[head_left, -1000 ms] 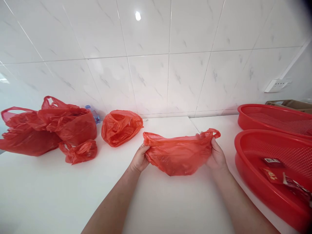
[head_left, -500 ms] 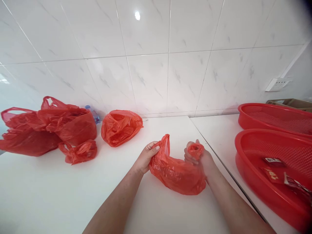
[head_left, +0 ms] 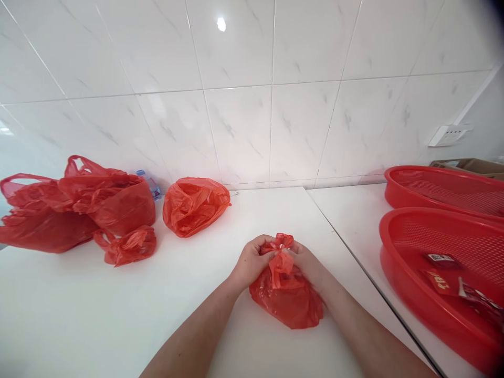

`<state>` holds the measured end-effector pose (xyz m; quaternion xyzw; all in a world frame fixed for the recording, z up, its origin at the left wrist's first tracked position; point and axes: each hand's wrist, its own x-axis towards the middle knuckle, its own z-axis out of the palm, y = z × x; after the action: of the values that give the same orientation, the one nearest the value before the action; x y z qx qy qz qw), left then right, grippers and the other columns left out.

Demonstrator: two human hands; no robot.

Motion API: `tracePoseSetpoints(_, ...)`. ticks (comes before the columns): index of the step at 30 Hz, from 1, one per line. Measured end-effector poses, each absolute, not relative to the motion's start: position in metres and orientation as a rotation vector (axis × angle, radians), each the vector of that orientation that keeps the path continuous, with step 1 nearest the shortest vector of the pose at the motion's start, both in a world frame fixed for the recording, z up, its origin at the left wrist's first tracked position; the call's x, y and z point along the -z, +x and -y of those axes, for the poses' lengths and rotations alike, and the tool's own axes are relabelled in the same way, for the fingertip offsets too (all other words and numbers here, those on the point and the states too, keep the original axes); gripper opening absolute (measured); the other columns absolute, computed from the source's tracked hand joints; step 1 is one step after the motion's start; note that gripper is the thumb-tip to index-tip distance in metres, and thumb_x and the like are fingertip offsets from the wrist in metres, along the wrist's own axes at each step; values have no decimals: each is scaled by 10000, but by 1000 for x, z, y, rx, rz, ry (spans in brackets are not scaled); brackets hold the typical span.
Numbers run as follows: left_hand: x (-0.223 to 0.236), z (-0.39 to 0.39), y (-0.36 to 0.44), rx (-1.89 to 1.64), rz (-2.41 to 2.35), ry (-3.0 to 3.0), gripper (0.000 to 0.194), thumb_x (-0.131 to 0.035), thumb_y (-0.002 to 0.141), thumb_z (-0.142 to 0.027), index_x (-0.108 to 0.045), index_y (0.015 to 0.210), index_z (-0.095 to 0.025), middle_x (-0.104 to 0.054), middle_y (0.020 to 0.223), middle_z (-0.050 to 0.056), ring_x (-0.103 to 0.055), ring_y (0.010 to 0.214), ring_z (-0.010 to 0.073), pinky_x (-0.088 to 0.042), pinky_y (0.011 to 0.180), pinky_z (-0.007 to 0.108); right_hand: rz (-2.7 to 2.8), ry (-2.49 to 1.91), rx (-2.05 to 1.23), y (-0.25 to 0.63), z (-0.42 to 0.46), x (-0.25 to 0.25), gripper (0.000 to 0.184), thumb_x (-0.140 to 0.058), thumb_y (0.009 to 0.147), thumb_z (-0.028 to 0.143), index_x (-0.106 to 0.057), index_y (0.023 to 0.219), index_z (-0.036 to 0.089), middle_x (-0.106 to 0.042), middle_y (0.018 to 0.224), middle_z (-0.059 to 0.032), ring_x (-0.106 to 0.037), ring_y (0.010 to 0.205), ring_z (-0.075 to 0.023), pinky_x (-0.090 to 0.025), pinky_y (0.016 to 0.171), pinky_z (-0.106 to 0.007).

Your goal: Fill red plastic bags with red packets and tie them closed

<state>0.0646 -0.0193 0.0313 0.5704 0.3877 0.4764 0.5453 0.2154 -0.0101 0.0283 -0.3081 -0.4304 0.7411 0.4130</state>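
Note:
A red plastic bag [head_left: 287, 304] rests on the white table in front of me, its lower part rounded and its top gathered together. My left hand [head_left: 254, 261] pinches the gathered neck from the left. From the other side, my right hand [head_left: 305, 262] grips the same neck, and the two hands nearly meet there. Short ends of the plastic stick up above and hang down below the fingers. What the bag contains is hidden by the red film.
Several red bags [head_left: 114, 202] stand at the left, with a small tied bag [head_left: 132, 245] before them and a plastic bottle [head_left: 153, 186] behind. A crumpled red bag [head_left: 195, 207] lies near the wall. Red baskets [head_left: 394, 262] with packets stand right, beyond the table seam.
Both hands have come together at the bag's top. Its two handle ends, held apart before, are now drawn into one gathered neck.

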Motion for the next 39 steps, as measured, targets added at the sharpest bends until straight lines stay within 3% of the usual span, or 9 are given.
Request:
tracePoseSetpoints(5, -22, 22, 70, -1107, -1198, 1573, 231, -567, 784, -261, -509, 1006, -235, -538, 668, -42, -487, 582, 100, -416, 553, 222, 969, -909, -1693, 222, -1, -18, 306, -698, 658, 433, -503, 712, 203, -484, 506, 61, -407, 407, -79, -271, 406, -213)
tracePoseSetpoints(9, -27, 25, 67, -1329, -1321, 1888, 428, -563, 798, -300, -436, 1205, -256, -566, 1057, 51, -546, 881, 166, -466, 750, 313, 991, -972, -1592, 226, -4, -18, 281, -682, 679, 415, -504, 727, 203, -565, 615, 30, -502, 508, -116, -382, 494, -249)
tracePoseSetpoints(13, -32, 28, 66, -1406, -1193, 2241, 561, -610, 782, -347, -402, 1295, -254, -432, 1308, 104, -418, 1183, 245, -389, 959, 418, 1160, -1056, -1466, 225, 2, -24, 245, -649, 719, 420, -536, 734, 202, -561, 640, 29, -523, 581, -129, -406, 541, -254)
tracePoseSetpoints(18, -27, 23, 70, -1300, -1190, 2225, 99, -518, 845, -234, -607, 885, -218, -580, 952, 52, -543, 906, 173, -453, 828, 342, 1147, -942, -1587, 227, 6, -29, 343, -546, 786, 543, -528, 709, 209, -475, 508, 54, -378, 423, -87, -299, 430, -232)
tracePoseSetpoints(20, -25, 20, 70, -1333, -1217, 2093, 83, -513, 841, -217, -582, 799, -202, -568, 896, 42, -545, 841, 156, -459, 778, 314, 1101, -891, -1676, 230, 7, -31, 371, -518, 793, 576, -543, 727, 212, -438, 447, 58, -338, 387, -86, -283, 417, -234)
tracePoseSetpoints(25, -24, 19, 66, -1330, -1193, 1741, 84, -559, 805, -267, -549, 766, -194, -568, 1074, 43, -549, 953, 168, -440, 833, 306, 1132, -829, -1784, 234, 12, -40, 394, -537, 788, 575, -629, 912, 213, -490, 462, 44, -391, 402, -95, -315, 444, -237)
tracePoseSetpoints(31, -23, 18, 64, -1224, -1078, 1329, 260, -580, 778, -414, -462, 741, -185, -549, 675, -29, -508, 606, 103, -422, 586, 231, 1165, -745, -1858, 234, 16, -42, 505, -453, 808, 621, -681, 946, 192, -660, 715, -50, -601, 680, -176, -451, 632, -300)
tracePoseSetpoints(35, -23, 15, 65, -1274, -1115, 1297, 288, -628, 735, -408, -448, 716, -184, -545, 665, -31, -506, 593, 99, -414, 575, 224, 1322, -790, -1835, 236, 17, -47, 322, -628, 758, 434, -675, 982, 208, -677, 922, -51, -620, 831, -193, -468, 761, -331)
tracePoseSetpoints(39, -23, 15, 65, -1318, -1109, 1275, 260, -609, 759, -382, -440, 724, -187, -544, 668, -35, -503, 594, 94, -411, 585, 222, 1443, -842, -1773, 236, 18, -54, 407, -661, 722, 287, -592, 1122, 266, -641, 1022, -31, -610, 896, -190, -479, 799, -348)
